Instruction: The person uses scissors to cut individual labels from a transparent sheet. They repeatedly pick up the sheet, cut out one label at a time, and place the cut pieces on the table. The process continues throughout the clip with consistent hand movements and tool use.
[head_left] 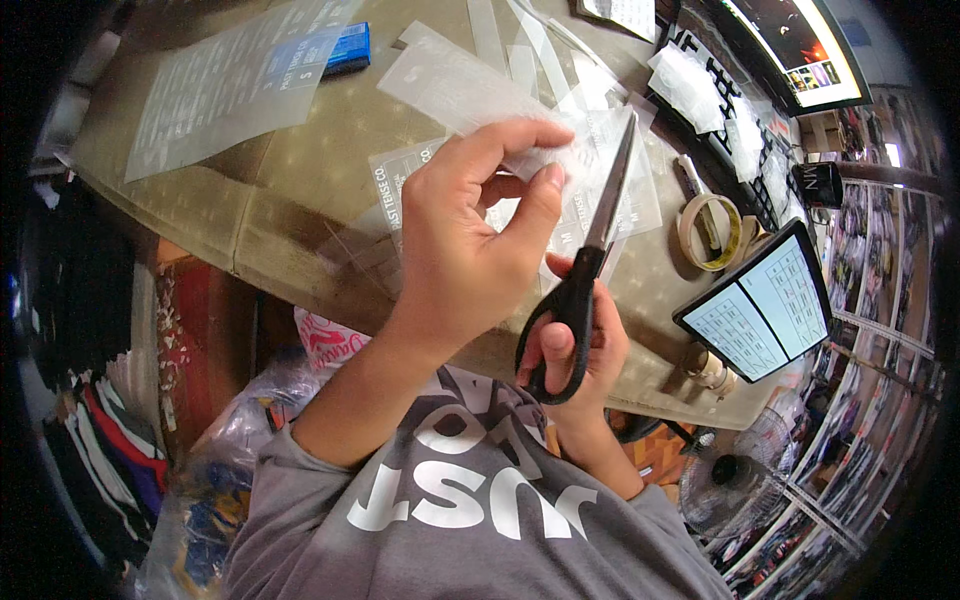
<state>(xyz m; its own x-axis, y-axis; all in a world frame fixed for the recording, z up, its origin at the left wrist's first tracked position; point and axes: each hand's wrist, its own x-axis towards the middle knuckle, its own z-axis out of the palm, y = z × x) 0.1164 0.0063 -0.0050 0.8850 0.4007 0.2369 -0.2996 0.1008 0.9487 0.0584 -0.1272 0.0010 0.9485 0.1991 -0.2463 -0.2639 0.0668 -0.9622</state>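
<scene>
Two bare hands are raised over the tabletop [300, 200]: the left hand [470, 230] pinches a translucent film piece [540, 160] between thumb and forefinger, while the right hand [592, 345] grips black-handled scissors [590, 265], fingers through the loops, blades pointing away from the body just beside the film. More printed clear sheets [230, 100] lie on the tabletop. Near its right side stands a black mug [822, 187], its inside hidden. A slim tool [690, 177] overlaps a tape roll's ring [737, 240]; whether through or under it, I cannot tell. At lower left, a clear plastic bag [255, 400] holds blue and yellow things. Shelving [885, 335] at right is packed with thin, flat items.
</scene>
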